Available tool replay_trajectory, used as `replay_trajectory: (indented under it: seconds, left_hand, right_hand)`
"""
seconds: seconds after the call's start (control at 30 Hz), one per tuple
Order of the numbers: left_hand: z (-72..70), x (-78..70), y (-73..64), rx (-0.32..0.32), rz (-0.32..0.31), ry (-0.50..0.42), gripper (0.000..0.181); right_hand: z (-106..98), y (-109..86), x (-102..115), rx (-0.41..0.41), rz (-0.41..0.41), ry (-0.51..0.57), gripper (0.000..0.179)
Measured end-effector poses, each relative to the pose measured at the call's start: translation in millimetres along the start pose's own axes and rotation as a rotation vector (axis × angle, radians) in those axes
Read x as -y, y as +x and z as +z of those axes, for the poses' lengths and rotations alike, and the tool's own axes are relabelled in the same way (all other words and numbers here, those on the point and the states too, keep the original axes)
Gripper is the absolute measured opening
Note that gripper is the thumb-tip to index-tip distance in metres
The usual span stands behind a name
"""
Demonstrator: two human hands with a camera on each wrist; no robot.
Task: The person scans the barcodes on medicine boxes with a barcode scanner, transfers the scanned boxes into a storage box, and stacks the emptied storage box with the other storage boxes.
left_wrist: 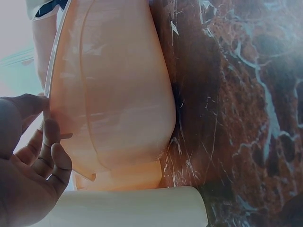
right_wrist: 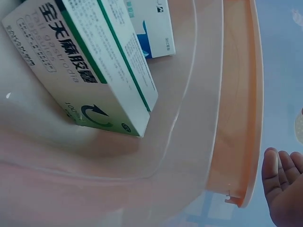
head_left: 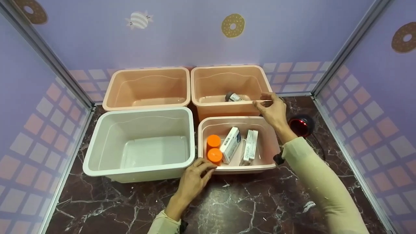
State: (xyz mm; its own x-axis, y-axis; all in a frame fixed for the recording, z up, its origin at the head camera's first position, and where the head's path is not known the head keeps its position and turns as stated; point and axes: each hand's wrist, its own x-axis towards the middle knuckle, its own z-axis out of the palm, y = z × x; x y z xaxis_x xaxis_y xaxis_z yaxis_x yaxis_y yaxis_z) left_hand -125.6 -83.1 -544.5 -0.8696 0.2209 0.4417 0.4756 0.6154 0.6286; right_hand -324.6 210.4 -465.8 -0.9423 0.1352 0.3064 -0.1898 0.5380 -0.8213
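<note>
My left hand (head_left: 192,178) pinches the near left rim of the front pink bin (head_left: 271,143), and in the left wrist view its thumb and curled fingers (left_wrist: 51,130) lie either side of that rim. Inside the bin are two orange-capped containers (head_left: 214,141), a white and blue medicine box (head_left: 231,146) and white boxes (head_left: 250,146) on the right. One shows green stripes as a capsule box (right_wrist: 80,71) in the right wrist view. With fingers loosely extended, my right hand (head_left: 274,109) is at the right front corner of the rear peach bin (head_left: 227,109), holding nothing.
That rear bin contains a small dark-capped bottle (head_left: 233,97). A white bin (head_left: 139,170) stands at front left, another peach bin (head_left: 146,107) behind it. Right of the bins sits a dark device with a red light (head_left: 301,125) and a cable. Walls enclose the marbled surface (head_left: 130,204).
</note>
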Motion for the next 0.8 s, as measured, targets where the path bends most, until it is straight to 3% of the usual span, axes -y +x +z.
replay_trajectory:
  seconds: [0.2,0.8]
  left_hand:
    - [0.5,0.1,-0.2,0.0,-0.007,0.002,0.014]
    - [1.3,1.2,-0.4,-0.028,0.026,-0.001,0.011]
  right_hand:
    - [-1,-7.9,4,0.033,0.004,0.048,0.05]
    - [-1,-36.4,23,0.097,-0.061,0.042,0.053]
